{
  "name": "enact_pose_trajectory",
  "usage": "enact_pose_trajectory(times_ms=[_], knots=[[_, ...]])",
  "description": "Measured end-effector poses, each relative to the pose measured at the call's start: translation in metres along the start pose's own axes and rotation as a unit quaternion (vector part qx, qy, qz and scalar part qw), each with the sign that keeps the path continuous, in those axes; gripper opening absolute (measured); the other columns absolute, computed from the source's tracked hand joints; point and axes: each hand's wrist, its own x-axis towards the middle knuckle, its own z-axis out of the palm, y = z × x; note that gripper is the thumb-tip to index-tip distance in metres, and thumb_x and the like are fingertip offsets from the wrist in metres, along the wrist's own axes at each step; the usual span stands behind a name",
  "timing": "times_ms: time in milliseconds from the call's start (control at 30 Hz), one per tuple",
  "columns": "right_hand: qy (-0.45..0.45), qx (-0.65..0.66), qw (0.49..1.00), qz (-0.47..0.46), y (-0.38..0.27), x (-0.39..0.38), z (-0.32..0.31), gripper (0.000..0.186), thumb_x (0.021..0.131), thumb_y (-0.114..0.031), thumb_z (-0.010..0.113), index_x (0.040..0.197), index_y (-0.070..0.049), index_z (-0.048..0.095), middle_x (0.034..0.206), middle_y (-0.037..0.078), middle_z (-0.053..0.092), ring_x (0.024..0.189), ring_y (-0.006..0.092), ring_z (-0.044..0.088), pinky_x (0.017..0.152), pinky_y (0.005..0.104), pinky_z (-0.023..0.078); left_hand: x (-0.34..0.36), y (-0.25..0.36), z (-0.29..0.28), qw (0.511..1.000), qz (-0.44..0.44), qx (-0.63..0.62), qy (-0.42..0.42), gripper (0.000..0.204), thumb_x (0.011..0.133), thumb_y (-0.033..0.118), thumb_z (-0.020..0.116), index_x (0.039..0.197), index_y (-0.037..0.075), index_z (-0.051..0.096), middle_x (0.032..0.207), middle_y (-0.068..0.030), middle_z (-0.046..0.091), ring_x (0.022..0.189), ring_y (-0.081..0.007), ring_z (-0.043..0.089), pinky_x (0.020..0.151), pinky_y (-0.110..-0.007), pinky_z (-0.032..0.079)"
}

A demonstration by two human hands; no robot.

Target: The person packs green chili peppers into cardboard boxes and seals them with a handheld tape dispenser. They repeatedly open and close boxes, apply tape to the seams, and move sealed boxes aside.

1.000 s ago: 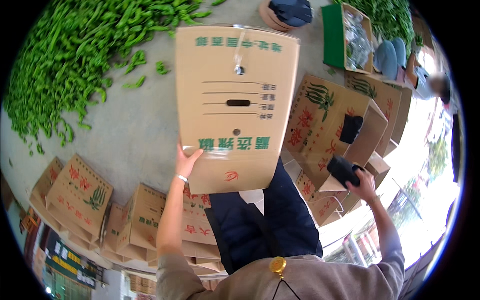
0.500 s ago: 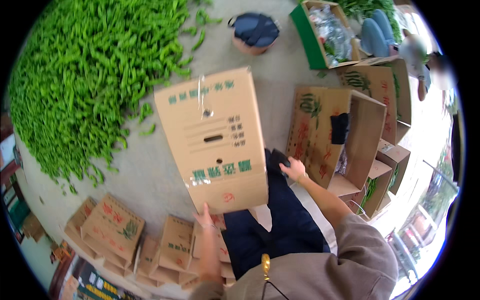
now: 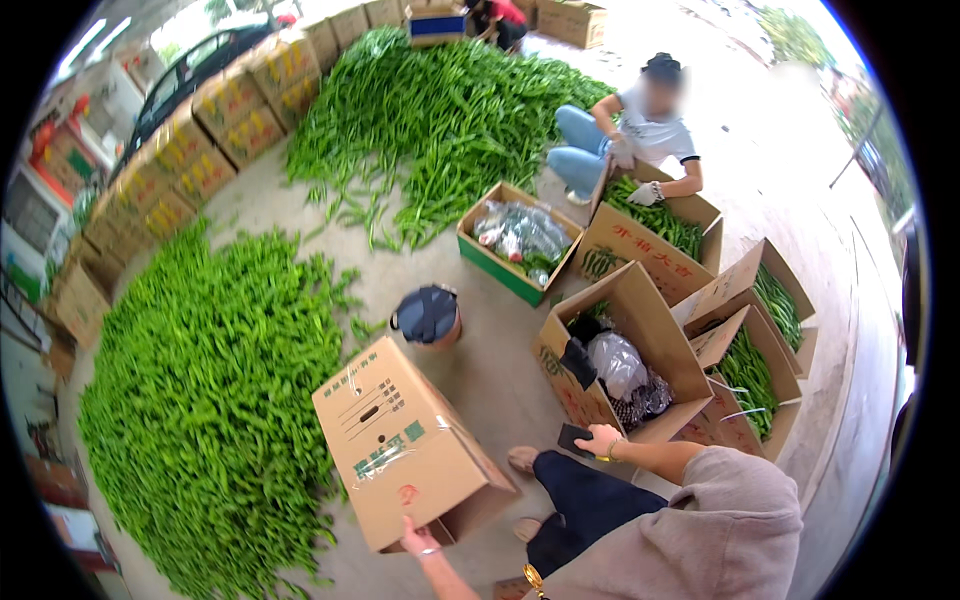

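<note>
L hand (image 3: 418,541) grips the near bottom edge of a taped cardboard box (image 3: 400,440), fingers curled on it; box sits tilted on the floor beside the pepper heap (image 3: 210,420). R hand (image 3: 600,440) pinches a dark phone (image 3: 573,438) near an open box (image 3: 650,330).

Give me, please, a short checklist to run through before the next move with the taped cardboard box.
1. Left hand grips the near bottom edge of the taped box: ok.
2. Right hand free for the box: not ok, it holds a dark flat object.
3. Box resting on the floor: ok, tilted on its side.
4. Tape on the box flaps in place: ok.
5. Box contents: cannot tell.
6. Gap to the bucket: ok.
</note>
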Motion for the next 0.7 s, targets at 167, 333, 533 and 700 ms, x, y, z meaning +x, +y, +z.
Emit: enact_pose_trajectory(times_ms=[167,333,533,700], knots=[[0.028,0.106,0.994,-0.004,0.024,-0.080,-0.006,0.064,0.074,-0.059,0.058,0.105,-0.002,0.063,0.101,0.021,0.064,0.097,0.0344,0.061,0.084,0.0408,0.048,0.001,0.136,0.095,0.989,0.124,0.075,-0.024,0.013,0.080,0.010,0.066,0.086,-0.001,0.063,0.072,-0.0049,0.062,0.052,-0.0085,0.052,0.042,-0.021,0.037],[0.167,0.224,0.960,0.021,0.121,-0.197,0.032,0.059,0.073,-0.057,0.062,0.090,0.000,0.065,0.088,0.022,0.065,0.085,0.0368,0.063,0.078,0.0422,0.049,-0.073,0.213,0.119,0.925,0.220,0.304,-0.059,0.029,0.079,0.011,0.062,0.099,-0.011,0.060,0.088,-0.0134,0.064,0.068,-0.0201,0.062,0.054,-0.027,0.050],[0.233,0.314,0.890,0.233,0.236,-0.358,0.124,0.058,0.070,-0.056,0.064,0.088,-0.001,0.065,0.088,0.023,0.065,0.085,0.0368,0.063,0.078,0.0425,0.049,-0.209,0.258,0.142,0.807,0.315,0.445,-0.224,0.043,0.082,0.016,0.056,0.111,-0.016,0.053,0.102,-0.0219,0.061,0.086,-0.0315,0.062,0.076,-0.038,0.053],[0.240,0.387,0.783,0.424,0.319,-0.474,0.209,0.063,0.069,-0.056,0.064,0.100,-0.001,0.064,0.098,0.022,0.064,0.094,0.0352,0.062,0.083,0.0412,0.049,-0.390,0.293,0.205,0.683,0.409,0.528,-0.296,0.041,0.081,0.018,0.058,0.109,-0.013,0.055,0.100,-0.0191,0.061,0.085,-0.0299,0.061,0.076,-0.037,0.052]])
